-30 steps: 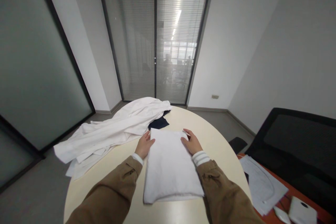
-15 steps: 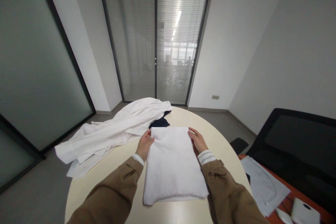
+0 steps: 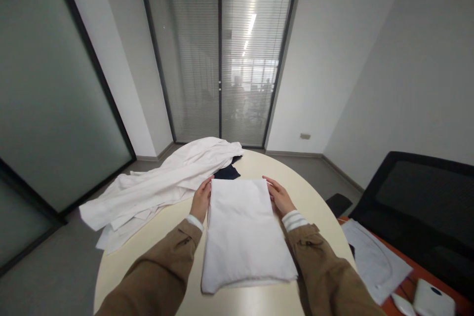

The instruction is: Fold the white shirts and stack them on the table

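Now the left hand (image 3: pixel 202 201) and right hand (image 3: pixel 280 198) are flanking a folded white cloth (image 3: pixel 244 237)

Since the earlier frame, the right hand is moving off the cloth's top and is resting against its right edge, near the far corner, while the left hand is staying at the far left corner. Both hands are half open, with no clear grip. The cloth is lying flat on a round cream table (image 3: pixel 314 207), its far edge looking straighter now. That table is also bearing a crumpled white shirt (image 3: pixel 148 192) just to the left (heaped, sleeves tangled) and a dark navy garment (image 3: pixel 227 173) tucked partly beneath it. Beyond the table, an orange desk (image 3: pixel 405 276) is holding a sheet of paper (image 3: pixel 374 261).
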The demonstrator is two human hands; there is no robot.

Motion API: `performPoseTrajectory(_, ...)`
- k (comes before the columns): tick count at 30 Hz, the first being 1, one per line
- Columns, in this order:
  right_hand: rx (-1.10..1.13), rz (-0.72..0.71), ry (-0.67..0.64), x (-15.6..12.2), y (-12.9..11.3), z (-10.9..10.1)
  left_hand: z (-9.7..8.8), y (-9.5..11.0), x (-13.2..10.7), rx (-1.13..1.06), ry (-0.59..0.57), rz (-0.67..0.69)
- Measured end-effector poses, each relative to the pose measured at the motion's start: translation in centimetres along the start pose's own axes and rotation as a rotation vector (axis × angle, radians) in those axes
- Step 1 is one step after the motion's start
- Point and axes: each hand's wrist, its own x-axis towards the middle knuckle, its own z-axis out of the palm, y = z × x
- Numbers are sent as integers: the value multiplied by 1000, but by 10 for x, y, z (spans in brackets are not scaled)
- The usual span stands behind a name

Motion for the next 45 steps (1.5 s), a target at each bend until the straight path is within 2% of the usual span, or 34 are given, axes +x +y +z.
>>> performPoseTrajectory(2,-47,-18,-32,1,0,-1,-5,0,4,86,-18,23)
performPoseTrajectory(7,-85,-62,-171,4,9,-3,-16,-2,9,246,-155,41)
performPoseTrajectory(12,-158,-67,-256,4,10,-3,-22,-4,11,349,-141,97)
performPoseTrajectory(19,-277,-142,-198,4,4,1,-19,0,11,331,-96,103)
performPoseTrajectory(22,-272,-161,-122,5,3,0,-22,-2,13,341,-52,91)
performPoseTrajectory(25,-251,-188,-46,7,3,-4,-24,-6,14,325,-32,31)
performPoseTrajectory(28,-228,-199,-24,9,3,-6,-24,-9,14,272,-19,-35)
performPoseTrajectory(33,-178,-148,3,7,0,0,-22,-12,15,239,6,-54)
performPoseTrajectory(36,-94,-33,18,4,0,5,-22,-11,15,222,15,-60)
performPoseTrajectory(39,-133,37,-13,2,3,6,-20,-10,15,195,20,-82)
performPoseTrajectory(42,-216,-39,-29,4,7,3,-16,-8,12,167,22,-118)
performPoseTrajectory(45,-175,-107,14,7,8,1,-11,-8,6,160,-38,-165)
